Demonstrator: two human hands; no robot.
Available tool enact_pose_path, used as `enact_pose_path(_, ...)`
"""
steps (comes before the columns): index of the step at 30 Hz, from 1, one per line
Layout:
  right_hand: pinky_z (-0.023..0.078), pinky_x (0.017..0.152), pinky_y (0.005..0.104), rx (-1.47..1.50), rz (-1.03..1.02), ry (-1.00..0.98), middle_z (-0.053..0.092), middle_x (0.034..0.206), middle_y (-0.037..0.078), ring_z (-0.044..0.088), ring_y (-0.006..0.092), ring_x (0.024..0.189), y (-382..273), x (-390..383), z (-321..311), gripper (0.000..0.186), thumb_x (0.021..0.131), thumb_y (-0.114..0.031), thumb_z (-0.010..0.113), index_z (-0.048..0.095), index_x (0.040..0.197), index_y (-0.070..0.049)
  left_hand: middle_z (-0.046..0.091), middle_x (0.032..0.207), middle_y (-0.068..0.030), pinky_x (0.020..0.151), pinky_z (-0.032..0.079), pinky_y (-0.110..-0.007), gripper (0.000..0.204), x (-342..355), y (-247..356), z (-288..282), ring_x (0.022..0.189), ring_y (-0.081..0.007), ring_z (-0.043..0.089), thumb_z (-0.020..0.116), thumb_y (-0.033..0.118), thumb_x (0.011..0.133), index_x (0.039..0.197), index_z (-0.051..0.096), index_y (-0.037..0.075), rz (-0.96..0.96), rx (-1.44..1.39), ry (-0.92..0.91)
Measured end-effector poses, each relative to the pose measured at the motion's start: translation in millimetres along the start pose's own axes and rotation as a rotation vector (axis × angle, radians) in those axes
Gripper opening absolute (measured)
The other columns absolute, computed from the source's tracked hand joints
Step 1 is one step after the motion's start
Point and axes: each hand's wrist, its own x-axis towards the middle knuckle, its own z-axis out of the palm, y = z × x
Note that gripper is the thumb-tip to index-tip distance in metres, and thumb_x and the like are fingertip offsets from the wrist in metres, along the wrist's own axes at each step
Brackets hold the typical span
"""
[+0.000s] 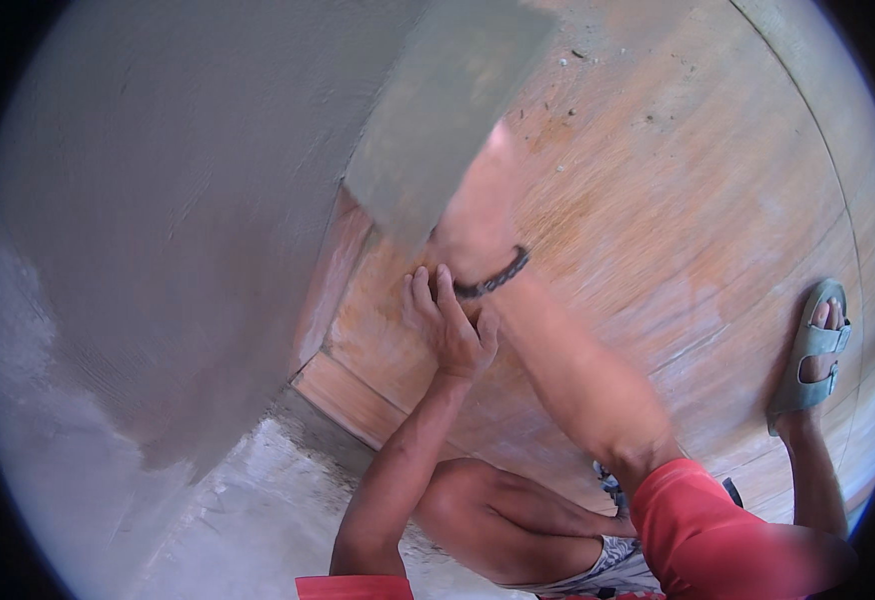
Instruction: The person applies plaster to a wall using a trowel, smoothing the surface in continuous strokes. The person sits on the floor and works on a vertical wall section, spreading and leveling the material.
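Note:
My right hand (480,200), smeared by motion and wearing a dark braided bracelet (494,274) at its wrist, reaches forward and grips a flat rectangular plastering trowel (448,110). The grey blade hides its fingers. One long edge of the blade lies along the border of the wet grey plaster (228,180) on the wall. Just below the right wrist is my left hand (460,330), its fingers stretched and apart, with nothing visible in it. Whether its fingertips touch the right hand or the surface behind, I cannot tell.
Wood-patterned tiles (638,260) spread to the right, with small crumbs (563,112) scattered at the top. A narrow tile strip (330,285) borders the plaster. Rough pale concrete (248,520) lies lower left. My bent leg (508,515) is below; a sandalled foot (813,355) stands right.

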Motion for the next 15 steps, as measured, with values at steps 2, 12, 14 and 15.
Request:
enact_pose_path(2,0.045,0.096,0.0383,0.022,0.070,-0.049,0.060,0.122,0.018,0.057,0.0271,0.114,5.5,-28.3,14.5,0.042,0.108,-0.030,0.034,0.053,0.123,0.004,0.029,0.150,-0.0233,0.111,0.022,-0.055,0.076,-16.7,-13.4,0.9,0.138,-0.0410,0.027,0.049,0.053,0.095,0.147,0.030,0.001,-0.158,-0.067,-0.072)
enact_pose_path(12,0.045,0.097,0.0365,-0.050,-0.149,-0.050,0.063,0.113,0.015,0.058,0.0257,0.107,-1.5,1.3,-31.6,0.050,0.107,-0.038,0.035,0.052,0.126,0.005,0.029,0.148,-0.0257,0.110,0.020,-0.057,0.078,-18.3,-11.4,-5.9,0.137,-0.0448,0.026,0.043,0.057,0.096,0.147,0.032,-0.001,-0.068,0.158,-0.058)
enact_pose_path(14,0.049,0.089,0.0338,0.294,-0.052,0.017,0.064,0.109,0.012,0.060,0.0220,0.101,-10.8,36.2,-33.0,0.045,0.105,-0.037,0.040,0.055,0.121,0.003,0.027,0.147,-0.0288,0.109,0.017,-0.061,0.078,-13.9,-7.1,-4.9,0.136,-0.0483,0.024,0.040,0.056,0.097,0.147,0.029,-0.004,-0.047,0.128,-0.087)
enact_pose_path(15,0.052,0.081,0.0321,0.431,-0.024,0.004,0.064,0.105,0.010,0.062,0.0194,0.094,-18.6,49.9,-32.5,0.038,0.103,-0.033,0.046,0.057,0.115,0.001,0.026,0.146,-0.0303,0.108,0.016,-0.063,0.078,-13.7,-7.6,-6.6,0.135,-0.0500,0.022,0.039,0.055,0.097,0.146,0.028,-0.005,-0.045,0.121,-0.101)
